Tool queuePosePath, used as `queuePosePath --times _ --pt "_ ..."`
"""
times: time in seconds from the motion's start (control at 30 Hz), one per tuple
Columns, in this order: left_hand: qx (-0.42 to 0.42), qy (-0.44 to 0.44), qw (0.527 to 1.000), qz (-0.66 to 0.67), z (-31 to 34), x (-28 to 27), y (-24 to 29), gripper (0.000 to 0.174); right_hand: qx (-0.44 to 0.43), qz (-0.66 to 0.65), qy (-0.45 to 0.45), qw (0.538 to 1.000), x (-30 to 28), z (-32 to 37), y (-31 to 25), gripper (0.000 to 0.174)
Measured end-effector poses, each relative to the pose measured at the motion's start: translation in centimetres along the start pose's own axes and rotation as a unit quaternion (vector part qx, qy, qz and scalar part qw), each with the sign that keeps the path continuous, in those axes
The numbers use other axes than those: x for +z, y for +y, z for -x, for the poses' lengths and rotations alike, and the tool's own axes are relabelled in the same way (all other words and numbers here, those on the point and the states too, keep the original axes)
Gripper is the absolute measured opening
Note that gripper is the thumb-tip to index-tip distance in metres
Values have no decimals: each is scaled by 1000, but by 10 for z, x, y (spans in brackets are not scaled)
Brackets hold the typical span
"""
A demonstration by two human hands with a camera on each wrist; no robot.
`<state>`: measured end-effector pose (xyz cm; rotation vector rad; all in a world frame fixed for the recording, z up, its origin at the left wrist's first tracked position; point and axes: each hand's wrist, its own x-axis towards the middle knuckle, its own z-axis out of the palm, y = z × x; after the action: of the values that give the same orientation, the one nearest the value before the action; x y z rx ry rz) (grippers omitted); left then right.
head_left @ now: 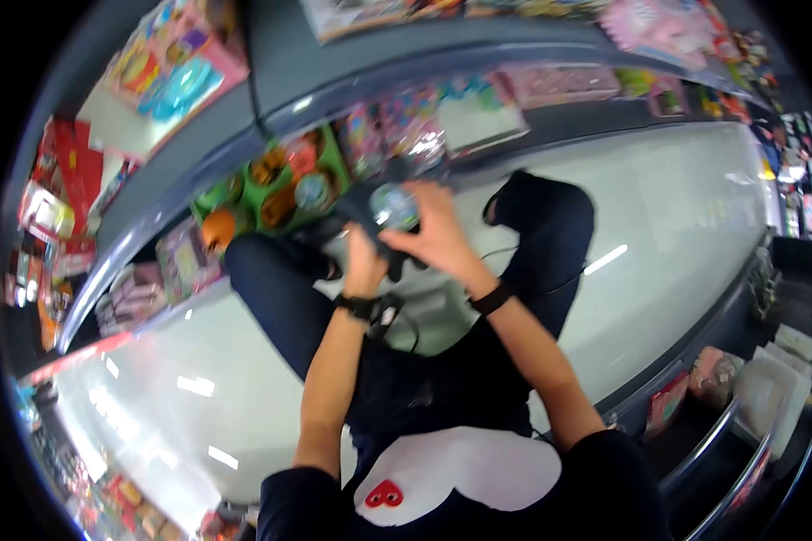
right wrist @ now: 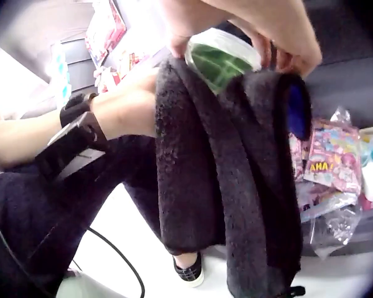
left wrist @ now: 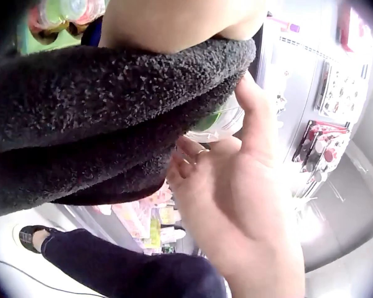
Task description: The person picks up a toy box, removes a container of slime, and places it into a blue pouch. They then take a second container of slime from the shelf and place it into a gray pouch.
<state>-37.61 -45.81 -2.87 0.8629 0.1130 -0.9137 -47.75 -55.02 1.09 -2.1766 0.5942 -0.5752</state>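
Observation:
In front of my lap, my right hand (head_left: 438, 230) grips a clear round tub (head_left: 392, 207). Green shows inside that tub (right wrist: 221, 59) in the right wrist view, where the fingers and thumb of the right hand (right wrist: 255, 25) span its rim. A fluffy dark grey towel (right wrist: 193, 167) lies against the tub and hangs down in folds. My left hand (head_left: 363, 261) is on the near side, holding the towel (left wrist: 124, 105); in the left wrist view its thumb presses the cloth's edge while the fingers curl below the tub. Cloth hides part of the tub.
A green tray (head_left: 336, 155) with several colourful tubs and an orange round item (head_left: 218, 229) sits on the low shelf ahead. Packaged toys (right wrist: 334, 155) line the shelf. My bent legs (head_left: 550, 225) flank the hands, and a black cable (right wrist: 121, 254) runs near them.

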Motion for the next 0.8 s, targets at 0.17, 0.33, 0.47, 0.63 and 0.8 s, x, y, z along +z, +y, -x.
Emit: queuePosePath --times 0.17,0.33,0.47,0.63,0.8 --pt "-45 -70 996 36 -10 -31 21 38 -28 -65 -11 997 4 -9 -22 79" --pt "-90 -180 980 -5 4 -64 21 45 -73 70 35 994 -62 -1 -110 73" --pt "-90 -168 978 -79 37 -38 24 43 -52 70 70 994 -102 47 -169 79" --pt "-82 -181 970 -137 59 1 16 41 93 272 -5 958 -76 51 -144 77" --pt "-82 -176 961 -196 52 20 37 40 40 205 -101 973 -38 26 -100 79"
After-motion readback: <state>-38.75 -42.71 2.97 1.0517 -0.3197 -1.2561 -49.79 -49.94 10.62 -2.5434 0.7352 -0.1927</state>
